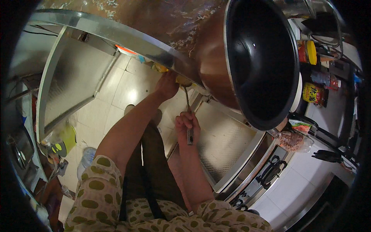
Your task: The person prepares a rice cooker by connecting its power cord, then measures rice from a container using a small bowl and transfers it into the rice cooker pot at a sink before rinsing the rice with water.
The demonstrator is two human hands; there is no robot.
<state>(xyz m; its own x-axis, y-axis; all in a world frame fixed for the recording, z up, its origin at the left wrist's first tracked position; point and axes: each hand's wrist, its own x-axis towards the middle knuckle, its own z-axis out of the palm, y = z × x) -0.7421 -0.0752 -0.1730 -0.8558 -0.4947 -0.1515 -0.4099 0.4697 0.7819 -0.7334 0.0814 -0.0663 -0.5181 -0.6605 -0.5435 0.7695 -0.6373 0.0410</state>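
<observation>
My right hand [187, 123] grips the handle of a metal spoon [187, 97], which points away from me toward the cabinet under the counter. At the spoon's far end lies something yellowish [183, 81], partly cut off from sight by the counter edge. My left hand [167, 85] reaches low beside it, next to a yellow packet [159, 68]; its fingertips are hidden, so a hold on the packet cannot be made out. Above and to the right, a large pot [214, 61], copper-brown outside and black inside, stands at the edge of the marbled counter [145, 17].
Two cabinet doors stand swung out, one at left [78, 66] and one at right [229, 142]. Jars [314, 94] and a bag of reddish-brown food [294, 141] sit near the gas stove [269, 174]. A green bin [66, 140] is on the tiled floor [130, 84].
</observation>
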